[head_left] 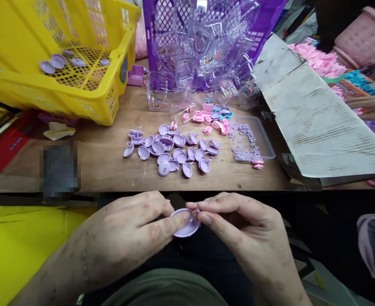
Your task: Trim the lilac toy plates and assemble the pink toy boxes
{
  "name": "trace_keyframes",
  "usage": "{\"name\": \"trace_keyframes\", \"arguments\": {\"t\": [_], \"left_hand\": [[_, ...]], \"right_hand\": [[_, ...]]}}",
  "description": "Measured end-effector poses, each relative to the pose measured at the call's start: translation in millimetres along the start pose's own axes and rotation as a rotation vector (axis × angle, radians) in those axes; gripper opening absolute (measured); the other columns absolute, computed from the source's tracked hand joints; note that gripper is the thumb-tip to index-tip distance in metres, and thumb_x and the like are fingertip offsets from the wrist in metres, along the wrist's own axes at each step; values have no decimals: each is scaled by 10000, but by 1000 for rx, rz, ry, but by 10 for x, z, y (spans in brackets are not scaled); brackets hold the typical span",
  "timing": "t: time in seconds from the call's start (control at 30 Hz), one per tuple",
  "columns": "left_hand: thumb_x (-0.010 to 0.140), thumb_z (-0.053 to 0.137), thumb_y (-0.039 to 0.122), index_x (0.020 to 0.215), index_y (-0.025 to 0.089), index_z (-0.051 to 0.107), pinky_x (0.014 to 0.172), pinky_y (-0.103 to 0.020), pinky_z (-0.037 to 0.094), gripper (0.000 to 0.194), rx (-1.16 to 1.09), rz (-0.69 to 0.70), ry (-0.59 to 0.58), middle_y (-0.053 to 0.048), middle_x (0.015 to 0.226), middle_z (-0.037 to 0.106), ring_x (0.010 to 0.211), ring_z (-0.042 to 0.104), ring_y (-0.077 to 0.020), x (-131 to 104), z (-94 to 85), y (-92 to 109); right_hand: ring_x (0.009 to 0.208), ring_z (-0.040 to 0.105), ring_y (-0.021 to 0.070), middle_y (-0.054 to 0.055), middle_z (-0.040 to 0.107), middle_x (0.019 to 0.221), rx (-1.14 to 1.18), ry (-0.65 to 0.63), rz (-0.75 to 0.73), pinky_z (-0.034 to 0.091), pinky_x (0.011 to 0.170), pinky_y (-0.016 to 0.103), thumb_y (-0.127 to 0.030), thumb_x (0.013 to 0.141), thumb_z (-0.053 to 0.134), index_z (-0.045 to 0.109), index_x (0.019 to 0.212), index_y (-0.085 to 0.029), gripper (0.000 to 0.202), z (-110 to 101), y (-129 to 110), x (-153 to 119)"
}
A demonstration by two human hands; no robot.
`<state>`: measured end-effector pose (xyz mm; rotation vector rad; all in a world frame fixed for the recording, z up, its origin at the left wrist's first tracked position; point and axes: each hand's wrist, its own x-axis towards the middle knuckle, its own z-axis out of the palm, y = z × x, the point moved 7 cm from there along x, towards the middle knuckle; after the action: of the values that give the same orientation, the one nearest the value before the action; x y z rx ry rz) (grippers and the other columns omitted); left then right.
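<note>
In front of the table edge, my left hand (136,229) grips a small purple plastic bowl (185,229), its thumb pressed inside the bowl. The fingertips of my right hand (241,229) are pinched together at the bowl's right rim. Whatever sits between those fingertips is too small and covered to make out. Beyond my hands, a spread of purple bowl-like pieces (158,148), several with small curled parts on them, lies on the wooden table (104,170). To their right, small purple curly pieces (244,153) lie in a shallow clear tray (268,146).
A yellow basket (79,97) holding a few purple bowls stands back left. Clear plastic boxes (212,55) are heaped against a purple basket (150,38). Small pink parts (203,117) lie before them. A white board (321,110) leans at right; another person's hand (370,106) is beyond it.
</note>
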<state>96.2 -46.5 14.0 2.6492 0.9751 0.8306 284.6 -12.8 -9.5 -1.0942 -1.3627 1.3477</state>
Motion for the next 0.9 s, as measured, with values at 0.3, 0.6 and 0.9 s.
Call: {"name": "trace_keyframes", "arguments": {"t": [0.3, 0.6, 0.9], "left_hand": [[1194, 458, 219, 1300, 231, 710, 764, -203, 568, 274, 26, -112, 17, -13, 998, 792, 872, 752, -117, -28, -11, -46], [1178, 470, 206, 1188, 192, 725, 741, -241, 564, 255, -31, -68, 9, -31, 976, 760, 842, 718, -142, -2, 2, -36], [1187, 437, 217, 1161, 183, 721, 703, -261, 534, 287, -49, -55, -6, -39, 951, 750, 814, 703, -155, 33, 3, -29]], "right_hand": [[783, 844, 160, 4, 857, 917, -64, 8, -60, 697, 728, 171, -184, 920, 914, 880, 946, -276, 101, 25, -39, 28], [789, 832, 105, -49, 852, 910, -141, -10, -84, 662, 760, 101, -170, 924, 897, 867, 934, -302, 136, 24, -66, 50], [778, 827, 107, -41, 849, 903, -143, -28, -69, 657, 744, 105, -184, 930, 897, 858, 939, -289, 112, 10, -56, 42]]}}
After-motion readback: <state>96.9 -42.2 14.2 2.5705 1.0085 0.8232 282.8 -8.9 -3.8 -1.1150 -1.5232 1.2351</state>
